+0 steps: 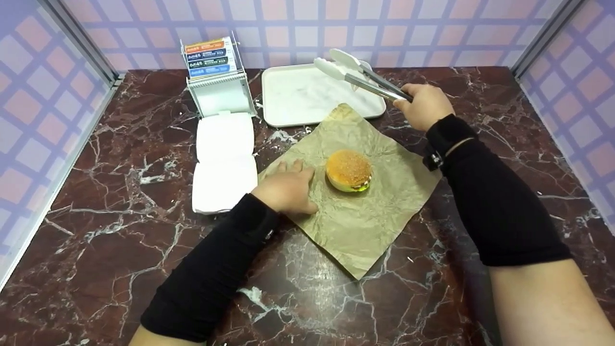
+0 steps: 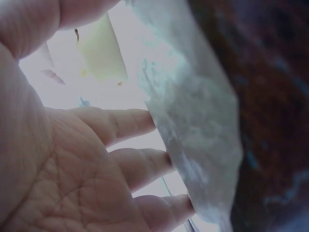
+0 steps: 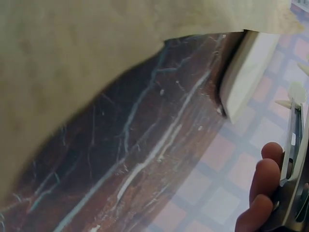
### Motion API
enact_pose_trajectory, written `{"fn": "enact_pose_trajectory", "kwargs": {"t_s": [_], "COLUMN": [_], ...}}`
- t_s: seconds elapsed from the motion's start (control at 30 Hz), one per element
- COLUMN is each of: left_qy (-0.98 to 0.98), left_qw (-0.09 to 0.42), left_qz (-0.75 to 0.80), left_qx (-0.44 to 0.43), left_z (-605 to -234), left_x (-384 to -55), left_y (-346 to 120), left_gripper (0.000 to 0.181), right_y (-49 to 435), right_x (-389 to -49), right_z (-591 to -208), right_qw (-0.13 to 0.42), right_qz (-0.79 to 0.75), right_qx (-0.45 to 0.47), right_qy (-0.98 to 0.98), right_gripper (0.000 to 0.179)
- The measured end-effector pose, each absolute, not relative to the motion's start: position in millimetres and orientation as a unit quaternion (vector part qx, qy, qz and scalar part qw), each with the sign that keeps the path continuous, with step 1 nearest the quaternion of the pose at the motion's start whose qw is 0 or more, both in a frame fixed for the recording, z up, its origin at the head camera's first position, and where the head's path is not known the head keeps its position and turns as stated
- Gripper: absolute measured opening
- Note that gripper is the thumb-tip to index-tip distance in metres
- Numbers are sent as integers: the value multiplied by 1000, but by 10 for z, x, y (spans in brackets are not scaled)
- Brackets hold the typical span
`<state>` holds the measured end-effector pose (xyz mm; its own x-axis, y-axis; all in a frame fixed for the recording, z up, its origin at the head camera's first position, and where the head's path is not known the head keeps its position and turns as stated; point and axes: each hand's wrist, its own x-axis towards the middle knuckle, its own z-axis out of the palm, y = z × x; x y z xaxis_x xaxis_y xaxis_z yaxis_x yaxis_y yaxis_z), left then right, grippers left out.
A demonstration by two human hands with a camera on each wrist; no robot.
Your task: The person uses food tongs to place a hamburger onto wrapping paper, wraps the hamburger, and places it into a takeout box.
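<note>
A burger [image 1: 349, 170] with a seeded bun and a bit of green lettuce lies on a sheet of brown wrapping paper [image 1: 365, 226]. My left hand [image 1: 287, 187] rests on the paper's left part, fingers spread and fairly straight, a little left of the burger; in the left wrist view its fingertips [image 2: 145, 118] are at the paper's edge. My right hand [image 1: 426, 105] grips metal tongs [image 1: 372, 86] with white tips, held over the right end of a white tray [image 1: 288, 96]. In the right wrist view, fingers [image 3: 265, 179] curl round the tongs' handle.
An opened white clamshell box [image 1: 225, 180] lies left of the paper. Behind it stands a white rack [image 1: 221, 98] with several coloured packets [image 1: 206, 57]. Checkered walls [image 1: 307, 33] border the back and sides of the dark marbled table [image 1: 129, 250].
</note>
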<state>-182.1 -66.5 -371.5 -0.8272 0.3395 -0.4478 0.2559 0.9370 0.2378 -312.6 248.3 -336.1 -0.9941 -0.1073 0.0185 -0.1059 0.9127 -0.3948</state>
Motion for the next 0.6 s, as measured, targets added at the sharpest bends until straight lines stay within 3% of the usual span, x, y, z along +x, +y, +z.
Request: {"fn": "enact_pose_trajectory", "kwargs": {"t_s": [0.6], "left_qy": [950], "left_qw": [264], "left_qz": [84], "left_qx": [148], "left_z": [-3688], "left_x": [-1821], "left_y": [-654], "left_gripper": [105], "right_y": [2413], "right_x": [-3273], "right_z": [-3658], "right_qw": [43], "right_qz": [-180], "right_qx": [-62], "right_qy": [981], "right_gripper": [46]}}
